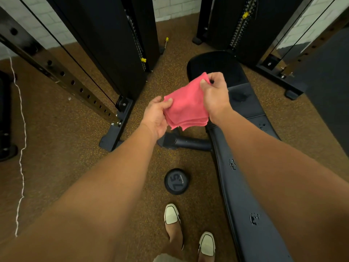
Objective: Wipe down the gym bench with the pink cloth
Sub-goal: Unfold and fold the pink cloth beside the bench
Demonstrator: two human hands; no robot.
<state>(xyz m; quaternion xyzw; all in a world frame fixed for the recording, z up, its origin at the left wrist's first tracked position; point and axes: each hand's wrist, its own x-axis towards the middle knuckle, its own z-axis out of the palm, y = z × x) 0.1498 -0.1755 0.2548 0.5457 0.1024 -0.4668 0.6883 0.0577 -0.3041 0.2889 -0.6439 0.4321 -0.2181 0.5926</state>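
The folded pink cloth hangs in the air between my two hands, above the left edge of the bench. My left hand pinches its lower left corner. My right hand pinches its upper right corner. The black padded gym bench runs from the lower right up to the middle of the view, with worn, cracked spots on its surface. My right forearm crosses over the bench and hides part of it.
A round black weight marked 15 lies on the brown speckled floor left of the bench. The bench's cross foot sticks out to the left. Black cable-machine towers and a perforated steel upright stand behind. My white shoes are at the bottom.
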